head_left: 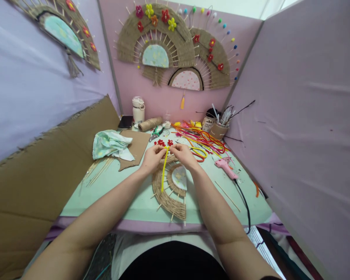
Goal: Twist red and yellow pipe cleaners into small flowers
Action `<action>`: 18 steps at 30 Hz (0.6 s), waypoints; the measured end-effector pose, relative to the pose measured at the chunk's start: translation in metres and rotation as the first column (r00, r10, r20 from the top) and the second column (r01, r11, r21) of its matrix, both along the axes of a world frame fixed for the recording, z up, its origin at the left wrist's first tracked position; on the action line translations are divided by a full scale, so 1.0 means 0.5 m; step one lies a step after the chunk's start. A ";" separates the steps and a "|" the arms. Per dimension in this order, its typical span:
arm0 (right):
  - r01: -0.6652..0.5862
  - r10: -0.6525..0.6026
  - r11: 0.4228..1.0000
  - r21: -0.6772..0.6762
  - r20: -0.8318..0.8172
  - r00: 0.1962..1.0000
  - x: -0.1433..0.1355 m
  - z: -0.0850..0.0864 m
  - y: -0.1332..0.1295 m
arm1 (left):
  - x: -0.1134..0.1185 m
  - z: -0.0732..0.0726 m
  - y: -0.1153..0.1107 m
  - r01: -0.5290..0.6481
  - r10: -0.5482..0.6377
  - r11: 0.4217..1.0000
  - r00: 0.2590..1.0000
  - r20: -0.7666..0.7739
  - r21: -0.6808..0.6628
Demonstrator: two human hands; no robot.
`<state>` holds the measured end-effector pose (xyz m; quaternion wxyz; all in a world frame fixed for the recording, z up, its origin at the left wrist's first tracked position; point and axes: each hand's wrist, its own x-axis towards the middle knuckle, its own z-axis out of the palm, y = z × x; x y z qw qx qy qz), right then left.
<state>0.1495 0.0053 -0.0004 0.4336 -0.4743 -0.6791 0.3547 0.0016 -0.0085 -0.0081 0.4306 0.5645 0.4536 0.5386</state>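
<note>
A yellow pipe cleaner (163,173) is pinched near its upper end between my two hands, its long tail hanging down. My left hand (153,157) grips it from the left with thumb and fingers pressed together. Close beside, my right hand (182,153) pinches the same end, the fingertips of both hands almost meeting. Below them a half-round fan woven from twine (165,200) lies on the table, with sticks poking past its edge and a pale floral cloth centre (179,177). Just beyond my fingertips sit small red pipe-cleaner flowers (161,143).
A pink glue gun (226,168) with a black cord lies to the right. Colourful pipe cleaners (202,136) are heaped behind. On the left are cardboard (138,144), floral cloth (111,144) and thin sticks (100,171). A twine roll (150,123) and white bottle (138,111) stand at the back.
</note>
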 end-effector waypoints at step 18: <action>-0.082 0.076 0.990 -0.117 -0.050 0.996 -0.024 -0.002 -0.019 | -0.013 0.003 0.015 -0.025 0.046 0.994 0.975 0.215 -0.103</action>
